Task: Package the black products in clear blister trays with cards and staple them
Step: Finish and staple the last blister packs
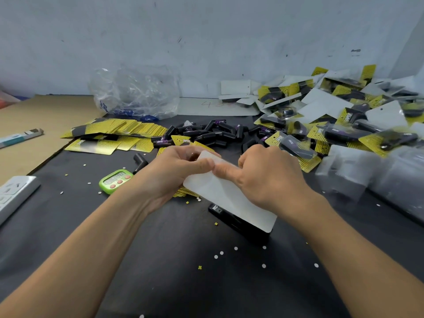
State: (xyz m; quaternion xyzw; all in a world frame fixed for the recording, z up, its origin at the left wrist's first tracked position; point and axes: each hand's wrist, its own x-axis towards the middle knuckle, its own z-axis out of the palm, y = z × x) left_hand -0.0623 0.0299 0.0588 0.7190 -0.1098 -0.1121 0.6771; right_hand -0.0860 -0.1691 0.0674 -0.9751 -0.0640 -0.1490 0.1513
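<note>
Card, white back up, pinched by left hand and right hand; black stapler beneath

A small packing workshop; loose black products heaped on a dark bench; finished blister packs piled against a scuffed wall.

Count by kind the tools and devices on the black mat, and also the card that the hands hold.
Green timer: 1
Black stapler: 1
White power strip: 1
White card, held by left hand and right hand: 1
Total: 4
</note>
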